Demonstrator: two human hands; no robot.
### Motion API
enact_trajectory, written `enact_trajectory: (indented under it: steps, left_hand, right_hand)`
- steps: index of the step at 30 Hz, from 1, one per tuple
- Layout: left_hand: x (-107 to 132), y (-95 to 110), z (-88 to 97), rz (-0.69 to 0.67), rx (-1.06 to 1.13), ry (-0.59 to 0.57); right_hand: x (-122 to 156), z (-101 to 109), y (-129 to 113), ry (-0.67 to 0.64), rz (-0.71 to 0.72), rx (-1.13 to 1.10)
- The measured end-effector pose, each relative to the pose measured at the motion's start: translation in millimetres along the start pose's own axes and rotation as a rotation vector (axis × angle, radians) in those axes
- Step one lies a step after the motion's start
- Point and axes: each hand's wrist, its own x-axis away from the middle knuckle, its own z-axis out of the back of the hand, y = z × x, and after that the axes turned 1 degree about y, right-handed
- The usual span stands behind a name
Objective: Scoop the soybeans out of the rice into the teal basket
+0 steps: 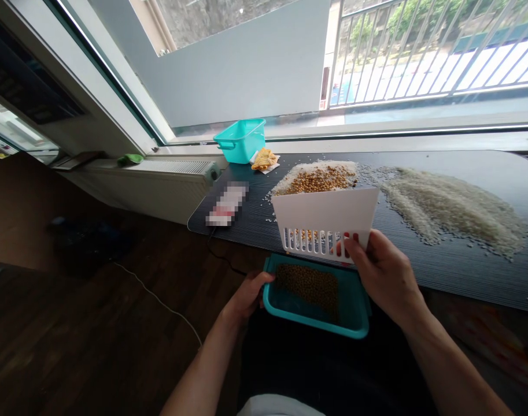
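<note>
Two forearms (203, 361) reach out: left hand (247, 294) curled on one teal bin (314, 325), right hand (387, 271) pinching one slotted white scoop (327, 212); beyond the right hand lie two rice heaps (457, 208) (one bean-strewn).

Just beyond the right grip (387, 277), a dark, finely ridged worktop (454, 271) runs along a pale sill (376, 143), and past that bright daylight comes through a wide window (354, 69), showing a plain pale wall (255, 75) ahead and a metal railing (476, 55) with green foliage (406, 23) farther right. Well to the left of the grip, a white radiator (159, 188) adjoins the worktop's end; lower on that side, the brown floor (94, 346) lies in deep shadow, crossed by a thin pale cable (158, 299).
</note>
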Motion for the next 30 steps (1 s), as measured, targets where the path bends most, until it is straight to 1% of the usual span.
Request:
enact_trajectory:
  steps: [3,5,8,11,14,17,22,24,27,30]
  left_hand:
    - [0.8,0.6,-0.8,-0.007,0.001,0.008]
    - [1.4,1.2,-1.6,-0.01,0.001,0.018]
    - [1.5,1.5,-2.2,-0.008,-0.004,0.023]
    - [0.3,-0.5,-1.0,-0.009,-0.01,0.02]
    - [-1.8,-4.2,1.2,-0.014,-0.015,0.013]
    - [-2.9,-6.8,2.4,-0.013,-0.016,0.008]
    - [-1.3,-5.4,0.4,0.0,-0.005,0.017]
    - [-0.7,-4.6,-0.3,0.008,-0.002,0.016]
    - [-1.0,-5.0,0.2,0.02,0.006,0.008]
    - [-2.3,-7.2,2.2,0.027,0.023,0.007]
  right_hand:
    - [4.2,4.8,-2.5,-0.007,-0.007,-0.004]
    - [7.7,12.4,-3.5,0.023,-0.01,0.004]
    - [11.1,30.3,-0.3,0.138,-0.028,0.051]
    - [12.1,49.7,5.6,0.292,-0.084,0.089]
    - [15.9,59.5,8.6,0.367,-0.143,0.137]
    - [25.6,54.4,9.0,0.375,-0.161,0.086]
    - [41.5,31.4,9.6,0.312,-0.151,-0.078]
    - [43.4,26.9,10.3,0.298,-0.147,-0.109]
    - [43.6,30.0,14.3,0.303,-0.155,-0.053]
    - [43.7,41.1,21.2,0.364,-0.18,0.061]
